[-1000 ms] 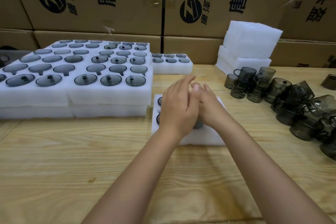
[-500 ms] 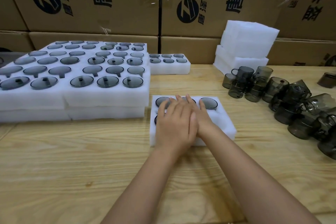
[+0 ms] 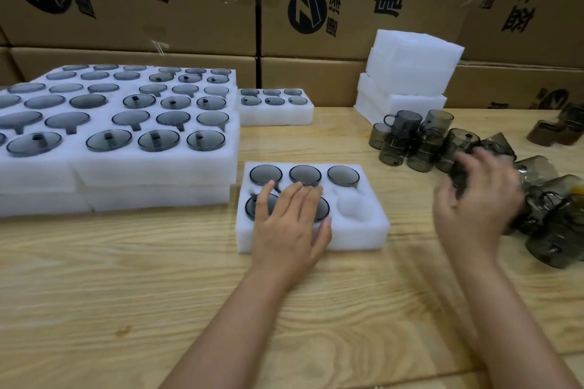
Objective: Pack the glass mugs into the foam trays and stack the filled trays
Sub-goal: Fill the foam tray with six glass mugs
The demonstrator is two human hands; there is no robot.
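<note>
A white foam tray [image 3: 363, 237] lies on the wooden table in front of me. Its top row holds three smoky glass mugs [image 3: 305, 174]. Two more sit in the bottom row under my left hand [image 3: 290, 224], which lies flat on them with fingers extended. The bottom-right pocket [image 3: 350, 208] is empty. My right hand [image 3: 477, 205] is blurred at the pile of loose mugs [image 3: 407, 142] on the right. Its fingers curl around a dark mug [image 3: 458, 175], and the grip is unclear.
Filled foam trays [image 3: 151, 167] are stacked in layers at the left, with a single filled tray [image 3: 275, 115] behind them. A stack of empty foam trays [image 3: 410, 73] stands at the back right. Cardboard boxes [image 3: 189, 9] wall the far edge. Brown pieces [image 3: 556, 133] lie far right.
My right hand left the tray and swung right to the loose mugs. My left hand stayed flat on the tray's bottom row. The empty bottom-right pocket is now uncovered.
</note>
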